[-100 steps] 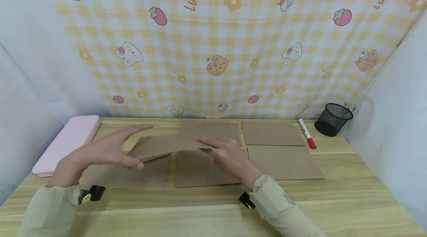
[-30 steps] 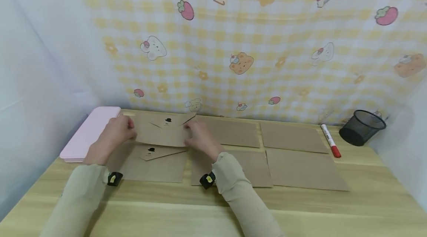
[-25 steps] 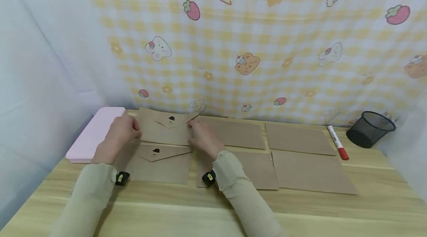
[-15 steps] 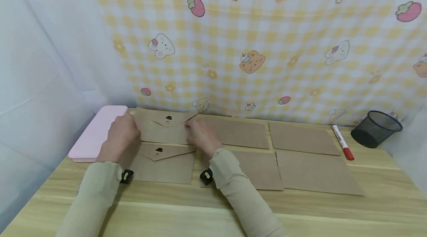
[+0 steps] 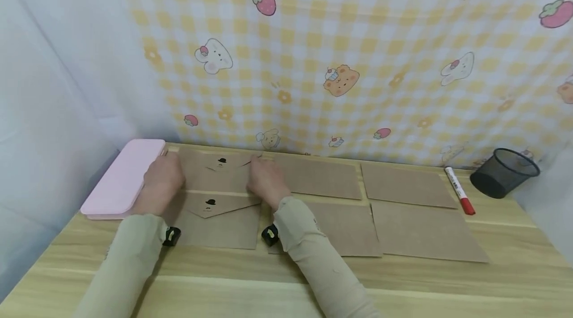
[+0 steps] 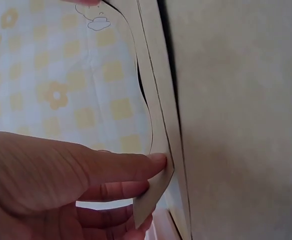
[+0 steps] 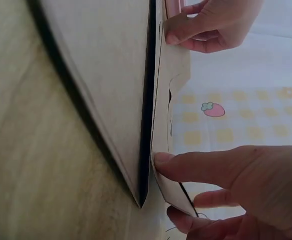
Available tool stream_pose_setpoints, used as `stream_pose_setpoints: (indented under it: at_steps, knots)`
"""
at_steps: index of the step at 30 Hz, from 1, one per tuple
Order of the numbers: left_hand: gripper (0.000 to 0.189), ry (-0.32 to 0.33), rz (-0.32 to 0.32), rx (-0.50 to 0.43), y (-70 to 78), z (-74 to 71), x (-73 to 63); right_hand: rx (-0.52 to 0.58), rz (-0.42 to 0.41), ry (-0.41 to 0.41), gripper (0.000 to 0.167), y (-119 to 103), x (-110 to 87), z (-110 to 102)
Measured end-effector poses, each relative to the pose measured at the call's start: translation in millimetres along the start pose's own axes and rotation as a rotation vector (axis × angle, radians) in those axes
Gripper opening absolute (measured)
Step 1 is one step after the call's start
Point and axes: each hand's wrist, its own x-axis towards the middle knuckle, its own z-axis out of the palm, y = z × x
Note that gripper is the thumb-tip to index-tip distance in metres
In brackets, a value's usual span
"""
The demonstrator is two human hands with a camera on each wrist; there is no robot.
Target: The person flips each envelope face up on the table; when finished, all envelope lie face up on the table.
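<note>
A brown paper envelope with a small hat print on its pointed flap lies at, or just above, the table's back left. Its left end is pinched between the thumb and fingers of my left hand, its right end by my right hand. In the left wrist view, the left thumb presses the bent envelope edge over the curled fingers. The right wrist view has the right hand pinching one corner. Directly in front lies another hat-printed envelope, flap up, its left part hidden by my left hand.
Several plain brown envelopes lie in two rows to the right, such as the back middle one and front right one. A pink case sits at the left. A red-capped marker and a black mesh pen holder stand far right.
Earlier the right hand held the envelope up while the left hand was spread beside it. Now both hands grip its ends, and it has come down flat behind the front left envelope.
</note>
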Motion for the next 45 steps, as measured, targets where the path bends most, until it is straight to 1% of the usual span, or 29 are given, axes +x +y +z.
stream_pose_setpoints:
  at_steps: [1, 2, 3, 6, 7, 10, 12, 14, 15, 17, 18, 20, 21, 22, 23, 25, 27, 29, 31, 32, 33, 35, 37, 39, 41, 43, 45]
  knots:
    - [0.009, 0.006, 0.004, 0.005, 1.2, -0.2, 0.1, -0.001, 0.025, -0.004, 0.037, 0.5, -0.8, -1.4]
    - [0.009, 0.009, 0.004, 0.011, 2.2, -0.2, -0.1, -0.001, 0.045, -0.008, 0.039, 0.7, -1.8, -2.7]
    - [0.009, 0.012, 0.000, 0.019, 3.0, 0.0, -0.3, -0.016, 0.056, -0.008, 0.038, 0.9, -2.6, -3.7]
    - [0.012, 0.026, -0.007, 0.061, 4.8, 1.1, -1.1, -0.104, 0.063, 0.013, 0.023, 1.4, -5.7, -4.5]
    - [0.013, 0.035, -0.012, 0.075, 5.2, 1.7, -1.5, -0.134, 0.060, 0.027, 0.022, 1.5, -6.8, -4.2]
    - [0.017, 0.051, -0.018, 0.107, 5.5, 3.7, -3.1, -0.173, 0.043, 0.081, 0.034, 2.2, -9.7, -1.6]
    - [0.018, 0.056, -0.008, 0.115, 6.6, 2.9, -5.7, -0.154, 0.021, 0.116, 0.038, 3.3, -12.5, -1.2]
    - [0.017, 0.044, 0.022, 0.110, 12.4, -2.4, -10.6, -0.055, -0.010, 0.107, 0.033, 6.2, -17.4, -6.0]
    - [0.015, 0.047, 0.049, 0.098, 17.9, -7.3, -14.3, 0.010, -0.025, 0.091, 0.028, 8.8, -21.4, -11.3]
    - [0.010, 0.081, 0.112, 0.059, 31.1, -19.9, -27.1, 0.148, -0.075, 0.048, 0.015, 15.9, -33.6, -26.8]
    - [0.009, 0.102, 0.148, 0.039, 39.4, -27.5, -34.6, 0.224, -0.096, 0.026, 0.011, 21.0, -41.0, -37.0]
    - [0.011, 0.150, 0.223, -0.002, 57.2, -41.5, -49.2, 0.338, -0.138, 0.002, 0.016, 34.8, -57.8, -59.2]
    - [0.013, 0.173, 0.271, -0.011, 65.5, -46.5, -55.9, 0.368, -0.155, 0.001, 0.021, 43.4, -66.6, -70.1]
    - [0.015, 0.173, 0.311, -0.017, 73.1, -49.9, -62.2, 0.381, -0.170, 0.009, 0.025, 52.7, -76.1, -80.4]
    - [0.018, 0.155, 0.350, -0.014, 80.3, -51.5, -67.2, 0.382, -0.184, 0.019, 0.026, 62.3, -85.2, -89.7]
    - [0.021, 0.105, 0.446, 0.036, 90.9, -49.0, -73.9, 0.385, -0.198, 0.023, 0.028, 82.6, -103.4, -104.0]
    - [0.021, 0.001, 0.552, 0.036, 98.1, -40.9, -77.2, 0.388, -0.196, 0.007, 0.031, 102.0, -120.8, -113.4]
    - [0.024, -0.113, 0.620, 0.018, 103.1, -30.6, -77.8, 0.369, -0.204, -0.008, 0.032, 119.7, -135.6, -117.1]
    - [0.030, -0.227, 0.654, -0.025, 108.1, -20.7, -78.0, 0.340, -0.196, -0.036, 0.035, 136.7, -147.9, -115.5]
    - [0.033, -0.283, 0.655, -0.052, 111.6, -16.5, -78.3, 0.321, -0.191, -0.050, 0.037, 145.0, -153.2, -113.2]
    - [0.038, -0.318, 0.654, -0.054, 115.7, -13.6, -79.0, 0.298, -0.188, -0.061, 0.038, 153.2, -158.0, -110.2]
    - [0.048, -0.364, 0.647, -0.054, 126.3, -11.2, -82.1, 0.245, -0.177, -0.072, 0.041, 168.2, -167.1, -103.5]
    - [0.056, -0.380, 0.640, -0.067, 139.8, -12.8, -85.4, 0.223, -0.171, -0.083, 0.043, 180.3, -174.9, -96.8]
    - [0.063, -0.375, 0.626, -0.086, 155.2, -14.9, -86.8, 0.222, -0.164, -0.086, 0.046, 189.5, -180.5, -88.5]
    - [0.069, -0.375, 0.611, -0.103, 170.4, -13.9, -86.3, 0.231, -0.163, -0.093, 0.052, 194.3, -183.7, -79.6]
    - [0.075, -0.392, 0.587, -0.090, 184.2, -7.2, -85.7, 0.230, -0.165, -0.111, 0.062, 195.9, -184.7, -70.9]
    - [0.082, -0.433, 0.562, -0.055, 195.3, 4.0, -86.7, 0.214, -0.177, -0.131, 0.073, 194.8, -184.5, -64.3]
